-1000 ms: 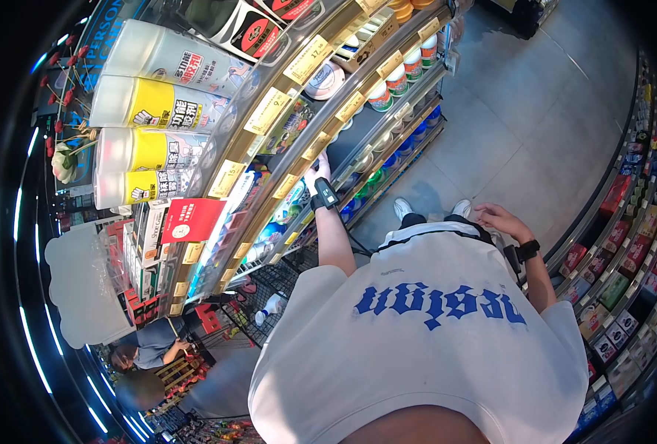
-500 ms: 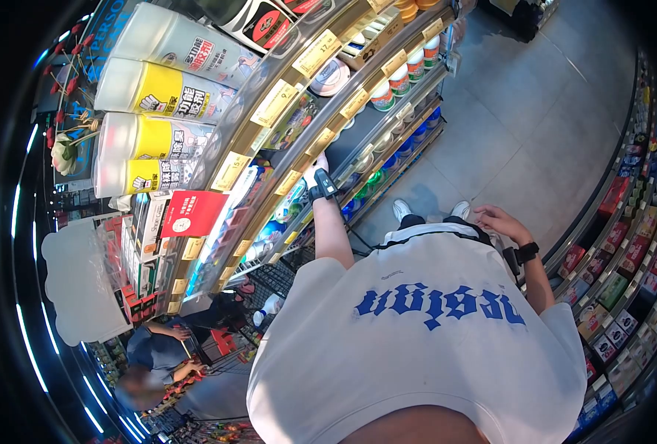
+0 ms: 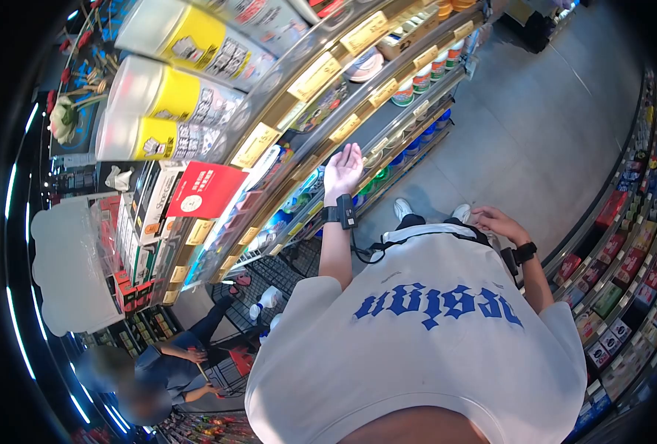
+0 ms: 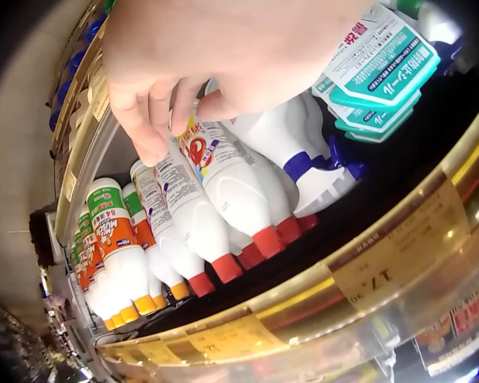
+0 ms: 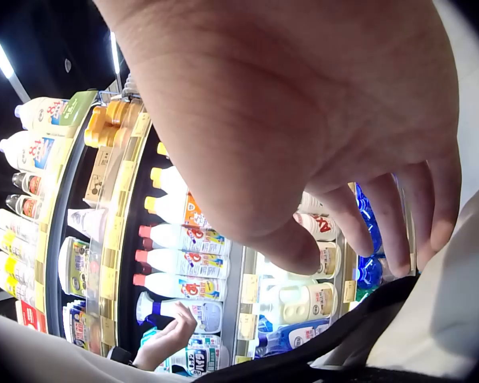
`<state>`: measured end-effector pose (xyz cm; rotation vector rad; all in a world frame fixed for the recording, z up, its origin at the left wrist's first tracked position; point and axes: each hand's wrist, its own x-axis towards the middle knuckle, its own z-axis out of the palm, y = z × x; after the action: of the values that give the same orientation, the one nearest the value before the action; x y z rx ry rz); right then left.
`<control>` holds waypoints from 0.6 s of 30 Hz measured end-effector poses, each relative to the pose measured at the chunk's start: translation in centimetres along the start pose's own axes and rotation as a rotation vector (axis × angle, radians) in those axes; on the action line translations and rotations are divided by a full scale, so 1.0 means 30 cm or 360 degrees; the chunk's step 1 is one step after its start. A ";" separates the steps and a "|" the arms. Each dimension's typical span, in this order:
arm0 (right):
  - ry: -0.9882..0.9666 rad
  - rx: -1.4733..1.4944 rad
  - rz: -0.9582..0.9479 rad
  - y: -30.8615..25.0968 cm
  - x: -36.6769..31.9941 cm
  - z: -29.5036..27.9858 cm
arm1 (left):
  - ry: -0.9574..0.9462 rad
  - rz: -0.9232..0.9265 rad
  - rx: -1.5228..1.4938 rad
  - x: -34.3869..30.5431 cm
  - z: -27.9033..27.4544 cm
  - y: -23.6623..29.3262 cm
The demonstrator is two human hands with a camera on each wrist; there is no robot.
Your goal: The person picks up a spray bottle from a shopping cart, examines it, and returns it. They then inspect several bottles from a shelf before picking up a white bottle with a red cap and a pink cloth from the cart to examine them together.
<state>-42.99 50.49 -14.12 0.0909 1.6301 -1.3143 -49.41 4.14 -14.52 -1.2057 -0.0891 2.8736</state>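
My left hand is outside the shelf edge in the head view, palm up with fingers slightly bent, holding nothing visible. In the left wrist view the hand overlaps white red-capped bottles; contact cannot be told. A white spray bottle with a blue nozzle stands beside them. The right wrist view shows this hand by the spray bottle. Low near my waist, my right hand hangs with relaxed fingers and nothing in it; its palm fills much of its wrist view.
Yellow-labelled spray cans and a red card are at the upper left. Teal-labelled packs adjoin the spray bottle. Another person is behind a wire cart. Grey floor separates this shelf from the right-hand one.
My left hand has come out from behind the shelf edge, its fingers now visible. My right hand has barely moved. The near shelf sits differently in view, and the other person has shifted.
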 end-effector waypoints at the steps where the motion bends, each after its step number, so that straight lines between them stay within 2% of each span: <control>1: -0.0017 -0.0006 -0.0012 -0.002 0.021 0.010 | 0.0007 0.0010 0.0089 -0.001 -0.005 0.003; 4: -0.0070 -0.0075 -0.0020 -0.020 0.094 0.036 | -0.0167 0.0152 0.0476 -0.097 0.037 -0.063; 5: -0.0096 -0.0117 -0.0016 -0.036 0.118 0.045 | -0.0182 0.0125 0.0627 -0.111 0.042 -0.077; 6: -0.0117 -0.0150 -0.0018 -0.065 0.135 0.057 | -0.0309 0.0042 0.0767 -0.157 0.053 -0.098; 7: -0.0116 -0.0182 -0.0014 -0.099 0.143 0.077 | -0.0456 0.0040 0.1108 -0.214 0.079 -0.127; 8: -0.0117 -0.0213 -0.0010 -0.134 0.155 0.098 | -0.0481 0.0000 0.1340 -0.256 0.090 -0.146; 9: -0.0141 -0.0242 -0.0012 -0.171 0.170 0.117 | -0.0612 -0.0016 0.1444 -0.298 0.090 -0.161; 11: -0.0166 -0.0364 0.0016 -0.236 0.195 0.142 | -0.0698 -0.0044 0.1807 -0.395 0.130 -0.172; 13: -0.0211 -0.0405 0.0005 -0.275 0.229 0.153 | -0.0684 -0.0060 0.1914 -0.437 0.131 -0.163; 15: -0.0267 -0.0445 -0.0013 -0.311 0.260 0.159 | -0.0684 0.0082 0.2220 -0.469 0.127 -0.144; 18: -0.0355 -0.0545 0.0013 -0.375 0.310 0.160 | -0.0682 0.0231 0.2241 -0.505 0.092 -0.107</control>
<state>-51.28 37.64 -12.52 -0.2480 1.6339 -0.9838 -40.75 6.56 -1.61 -0.2808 1.6671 2.1794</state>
